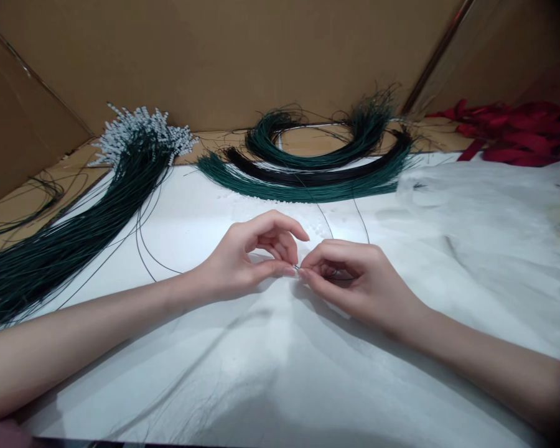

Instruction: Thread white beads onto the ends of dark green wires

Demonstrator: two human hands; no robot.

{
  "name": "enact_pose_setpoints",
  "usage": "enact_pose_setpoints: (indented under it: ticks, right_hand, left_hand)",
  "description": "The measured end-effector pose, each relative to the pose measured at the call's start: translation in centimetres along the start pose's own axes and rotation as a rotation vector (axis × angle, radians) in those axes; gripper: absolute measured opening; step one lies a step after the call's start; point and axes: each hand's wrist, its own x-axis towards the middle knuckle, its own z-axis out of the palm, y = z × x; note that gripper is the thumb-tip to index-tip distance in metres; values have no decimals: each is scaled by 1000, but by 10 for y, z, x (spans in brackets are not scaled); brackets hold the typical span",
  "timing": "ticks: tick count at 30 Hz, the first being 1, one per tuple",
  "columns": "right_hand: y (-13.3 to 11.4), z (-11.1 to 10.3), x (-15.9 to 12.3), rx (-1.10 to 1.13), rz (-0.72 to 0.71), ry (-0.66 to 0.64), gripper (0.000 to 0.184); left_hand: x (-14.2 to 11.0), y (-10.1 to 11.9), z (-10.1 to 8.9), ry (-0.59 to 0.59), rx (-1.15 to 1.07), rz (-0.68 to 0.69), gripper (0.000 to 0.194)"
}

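Observation:
My left hand (266, 252) and my right hand (350, 274) meet fingertip to fingertip over the white work surface (205, 367). Between them runs a thin dark wire (297, 267), pinched by both. The left thumb and a fingertip close on it while the index finger arches above. My right thumb and index finger grip it just beside, and dark strands pass behind that hand. Whether a small bead sits at the fingertips is too small to tell. Behind the hands lie small white beads (308, 218), scattered close to curved bundles of dark green wire (308, 190).
A long sheaf of green wires (88, 230) with white beaded tips (142, 134) lies at the left. Another curved wire bundle (317, 158) rests at the back against a cardboard wall (242, 62). Red ribbons (522, 130) and translucent white sheeting (494, 218) occupy the right.

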Motion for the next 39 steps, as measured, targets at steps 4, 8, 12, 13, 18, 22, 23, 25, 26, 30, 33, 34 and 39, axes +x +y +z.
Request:
enact_pose_setpoints:
  ticks: [4,8,12,13,18,22,23,25,26,30,33,34,39]
  right_hand:
    - [0,0,0,-8,-20,15,12]
    - [-1,-1,0,-16,-14,17,13]
    - [1,0,1,-19,-27,10,13]
    - [1,0,1,-18,-34,8,13]
    - [3,0,-1,-11,-47,7,12]
    - [0,-1,-2,-12,-41,11,13]
    - [0,-1,-2,-11,-43,14,13]
    - [0,-1,-2,-14,-46,16,12]
    - [0,-1,-2,-18,-46,16,12]
    - [1,0,0,-22,-57,24,13]
    - [0,1,0,-33,-68,28,13]
    - [0,1,0,-37,-69,28,13]
    - [-1,1,-2,-55,-67,34,13]
  left_hand:
    - [0,-1,-3,-4,-33,-30,37]
    - [2,-3,-3,-29,-45,-48,35]
    - [3,-3,-3,-41,-44,-48,34]
    - [3,-3,-3,-41,-45,-48,34]
    - [3,-3,-3,-57,-52,-50,34]
    - [3,-2,-3,-41,-46,-49,31]
    - [4,-2,-3,-32,-49,-52,31]
    - [4,-2,-3,-19,-57,-56,30]
    - [4,-2,-3,-15,-61,-56,30]
    - [3,-4,-4,-18,-82,-67,31]
    - [3,-4,-5,-25,-104,-82,32]
    - [2,-4,-5,-28,-111,-84,32]
    - [2,-3,-4,-36,-128,-88,33]
